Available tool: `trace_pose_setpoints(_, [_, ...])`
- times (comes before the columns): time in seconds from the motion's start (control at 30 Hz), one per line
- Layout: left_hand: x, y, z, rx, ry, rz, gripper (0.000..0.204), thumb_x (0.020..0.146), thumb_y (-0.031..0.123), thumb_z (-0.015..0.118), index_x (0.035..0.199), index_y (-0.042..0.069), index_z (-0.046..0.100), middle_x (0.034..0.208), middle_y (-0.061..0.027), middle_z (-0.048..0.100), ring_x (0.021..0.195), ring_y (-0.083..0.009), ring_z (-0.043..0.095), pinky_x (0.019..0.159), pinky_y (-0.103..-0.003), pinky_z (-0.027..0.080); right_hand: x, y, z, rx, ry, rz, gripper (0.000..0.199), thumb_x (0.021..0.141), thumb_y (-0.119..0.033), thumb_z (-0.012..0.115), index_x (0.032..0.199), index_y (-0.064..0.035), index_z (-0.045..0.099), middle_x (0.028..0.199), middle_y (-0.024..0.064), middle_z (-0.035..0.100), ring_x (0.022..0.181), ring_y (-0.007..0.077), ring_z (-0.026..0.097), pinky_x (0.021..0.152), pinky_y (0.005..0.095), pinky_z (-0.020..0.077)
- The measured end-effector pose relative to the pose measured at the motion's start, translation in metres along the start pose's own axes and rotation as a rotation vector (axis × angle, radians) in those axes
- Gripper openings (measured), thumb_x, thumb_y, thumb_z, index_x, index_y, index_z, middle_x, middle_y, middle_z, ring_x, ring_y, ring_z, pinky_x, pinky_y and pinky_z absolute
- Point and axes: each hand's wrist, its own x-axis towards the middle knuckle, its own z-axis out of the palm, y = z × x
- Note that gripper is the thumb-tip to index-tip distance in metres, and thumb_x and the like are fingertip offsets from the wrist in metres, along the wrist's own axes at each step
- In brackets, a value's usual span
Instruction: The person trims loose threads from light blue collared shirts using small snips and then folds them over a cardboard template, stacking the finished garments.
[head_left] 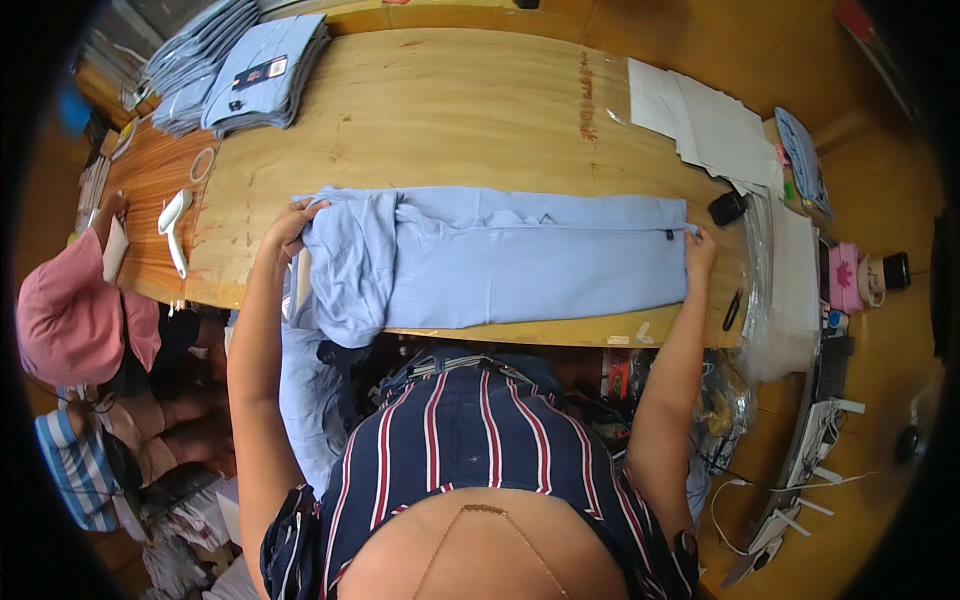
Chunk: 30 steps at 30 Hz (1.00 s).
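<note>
A light blue shirt (540, 275) lies lengthwise across the near side of the table, flat on the right and rumpled in loose folds at its left end. My left hand (288, 228) is closed on the cloth at the upper left corner. At the opposite end, my right hand (700, 252) pinches the shirt's right edge, close to a small dark tag. Part of the rumpled end hangs over the table's front edge. The fingertips of both hands are partly hidden by the cloth.
Folded light blue shirts (265, 75) are stacked at the far left. A white handheld tool (175, 230) and a tape roll (203, 164) lie nearer. White sheets (710, 130), a black round object (727, 208) and a dark cutter-like tool (732, 310) are right. Another person in pink (75, 310) sits left.
</note>
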Motion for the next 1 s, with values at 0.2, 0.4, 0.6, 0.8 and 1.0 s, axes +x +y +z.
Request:
trace_pose_setpoints(0.2, [-0.051, 0.040, 0.126, 0.780, 0.590, 1.058, 0.030, 0.069, 0.007, 0.064, 0.096, 0.002, 0.053, 0.091, -0.0120, 0.056, 0.081, -0.0264, 0.053, 0.070, -0.030, 0.041, -0.021, 0.010, -0.022, -0.165, 0.148, -0.071, 0.040, 0.077, -0.024, 0.060, 0.108, -0.0018, 0.049, 0.096, 0.0157, 0.059, 0.086, 0.0288, 0.057, 0.075, 0.0337, 0.0428])
trace_pose_setpoints(0.4, [-0.104, 0.010, 0.264, 1.260, -0.246, 1.186, 0.052, 0.079, 0.046, 0.047, 0.126, 0.026, 0.039, 0.138, -0.0036, 0.024, 0.129, -0.0280, 0.015, 0.101, -0.052, 0.011, -0.090, -0.061, -0.015, -0.636, 0.199, -0.342, 0.052, 0.081, -0.036, 0.051, 0.125, -0.0148, 0.037, 0.133, 0.0093, 0.032, 0.120, 0.0296, 0.032, 0.093, 0.0474, 0.0283])
trace_pose_setpoints(0.6, [-0.084, -0.012, 0.250, 1.207, -0.251, 1.198, 0.052, 0.081, 0.041, 0.046, 0.129, 0.023, 0.034, 0.137, -0.0048, 0.025, 0.127, -0.0277, 0.019, 0.099, -0.053, 0.016, -0.081, -0.046, 0.006, -0.640, -0.104, -0.226, 0.047, 0.082, -0.034, 0.049, 0.125, -0.0178, 0.039, 0.135, 0.0034, 0.031, 0.123, 0.0249, 0.027, 0.097, 0.0527, 0.0196])
trace_pose_setpoints(0.8, [-0.144, -0.004, 0.129, 0.751, 0.425, 0.934, 0.037, 0.071, 0.007, 0.056, 0.107, 0.004, 0.051, 0.106, -0.0148, 0.052, 0.102, -0.0307, 0.046, 0.087, -0.041, 0.033, -0.155, -0.226, 0.095, -0.118, -0.390, -0.953, 0.038, 0.071, -0.012, 0.057, 0.109, -0.0118, 0.052, 0.116, 0.0131, 0.046, 0.099, 0.0273, 0.048, 0.088, 0.0398, 0.0354])
trace_pose_setpoints(1.0, [-0.176, -0.051, 0.027, 0.750, 0.780, 0.592, 0.019, 0.081, 0.010, 0.047, 0.097, 0.001, 0.053, 0.102, -0.0143, 0.053, 0.099, -0.0311, 0.048, 0.085, -0.039, 0.035, -0.249, -0.293, 0.215, 0.120, -0.968, -1.354, 0.030, 0.065, -0.009, 0.059, 0.095, -0.0101, 0.061, 0.109, 0.0132, 0.053, 0.105, 0.0261, 0.048, 0.086, 0.0376, 0.0384])
